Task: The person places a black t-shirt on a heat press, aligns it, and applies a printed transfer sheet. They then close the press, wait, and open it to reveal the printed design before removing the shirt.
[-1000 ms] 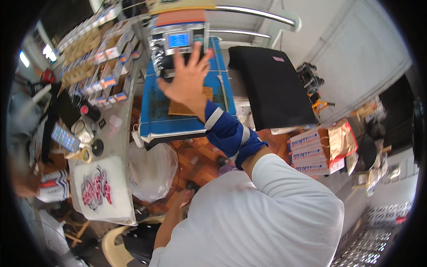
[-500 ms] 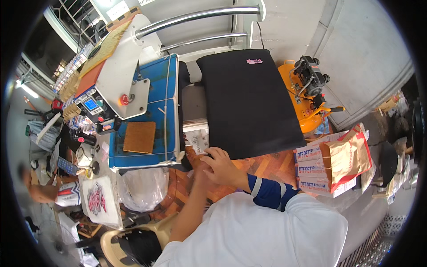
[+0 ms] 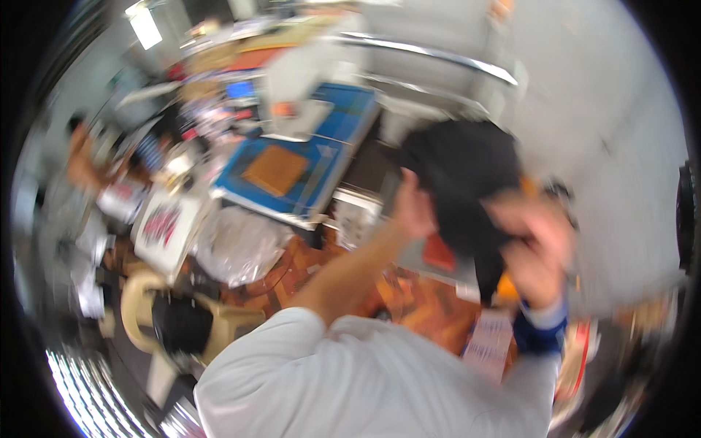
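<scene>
Lifted off the platen since a moment ago: black fabric garment (image 3: pixel 467 182), bunched between left hand (image 3: pixel 412 208) and right hand (image 3: pixel 537 255), both clamped on it. Apparently mid-removal; next calls for clearing the blue-padded press tabletop (image 3: pixel 321 157).

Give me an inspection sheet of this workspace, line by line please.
Surface: blue press bed, a brown square pad lying on it.
Job's things: black garment, bunched and lifted off its board.
Clutter: clear plastic bag; printed white sheet; beige plastic chair.
Hands: left hand and right hand both grip the black garment; blurred.
Cables: nothing seen.
Surroundings: patterned orange floor; another person far left.
</scene>
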`<state>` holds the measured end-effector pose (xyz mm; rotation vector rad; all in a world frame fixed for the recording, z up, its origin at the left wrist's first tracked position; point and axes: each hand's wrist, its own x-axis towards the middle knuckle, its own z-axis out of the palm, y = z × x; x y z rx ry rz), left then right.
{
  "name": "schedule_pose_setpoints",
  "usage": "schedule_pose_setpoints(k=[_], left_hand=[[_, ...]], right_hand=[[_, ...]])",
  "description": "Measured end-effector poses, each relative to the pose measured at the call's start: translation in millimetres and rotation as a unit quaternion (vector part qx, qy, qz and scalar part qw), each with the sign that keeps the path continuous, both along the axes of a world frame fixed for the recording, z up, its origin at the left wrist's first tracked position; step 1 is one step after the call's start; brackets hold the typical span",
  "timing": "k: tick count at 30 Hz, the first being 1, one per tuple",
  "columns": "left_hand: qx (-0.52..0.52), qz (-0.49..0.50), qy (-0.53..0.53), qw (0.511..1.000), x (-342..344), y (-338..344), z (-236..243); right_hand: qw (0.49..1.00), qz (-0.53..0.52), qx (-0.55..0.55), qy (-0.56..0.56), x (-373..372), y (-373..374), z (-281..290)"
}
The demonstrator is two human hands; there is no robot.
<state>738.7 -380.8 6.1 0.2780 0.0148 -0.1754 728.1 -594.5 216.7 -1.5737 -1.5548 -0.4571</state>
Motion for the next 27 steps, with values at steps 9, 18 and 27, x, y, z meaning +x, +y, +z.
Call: schedule_pose_setpoints(k=[9, 18, 27], left_hand=[[0.65, 0.42, -0.359, 0.522, -112.4, 17.7, 90.3], [0.61, 0.284, -0.289, 0.681, -384.5, 55.9, 51.7], [0.779, 0.349, 0.06, 0.517, -516.2, 74.8, -88.9]], right_hand=[[0.837, 0.25, -0.185, 0.451, -10.7, -25.7, -10.7], [0.638, 0.207, -0.367, 0.645, -142.2, 115.7, -117.5], [0.495, 0.419, -0.547, 0.53, -270.4, 176.3, -147.6]])
